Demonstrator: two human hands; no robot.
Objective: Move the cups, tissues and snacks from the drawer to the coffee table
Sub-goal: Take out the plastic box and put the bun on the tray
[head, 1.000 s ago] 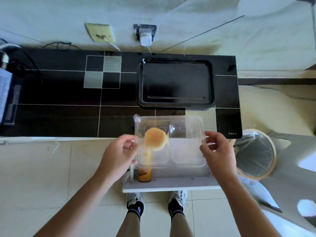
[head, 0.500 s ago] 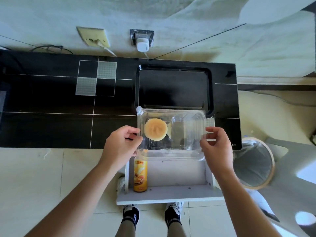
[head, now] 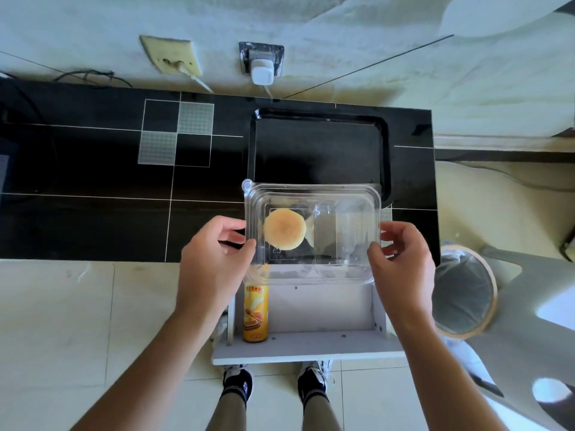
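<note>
Left hand (head: pixel 214 262) pinches the left edge of a clear plastic clamshell box (head: pixel 312 231); right hand (head: pixel 401 262) pinches its right edge. Box is over the near edge of the black bench (head: pixel 93 181), one round cake (head: pixel 285 227) in its left compartment. A yellow snack can (head: pixel 255 309) lies in the open white drawer (head: pixel 311 349) below. Black tray (head: pixel 320 147) sits on bench behind box.

A clear plastic clamshell box (head: pixel 312 231), lid closed and level, is pinched at its left edge by the left hand (head: pixel 214 262) and its right edge by the right hand (head: pixel 401 262). A round golden bun (head: pixel 284 229) sits inside near the left grip. Below that grip, a yellow cylindrical snack can (head: pixel 255 306) lies in the open white drawer (head: pixel 311 349).
</note>
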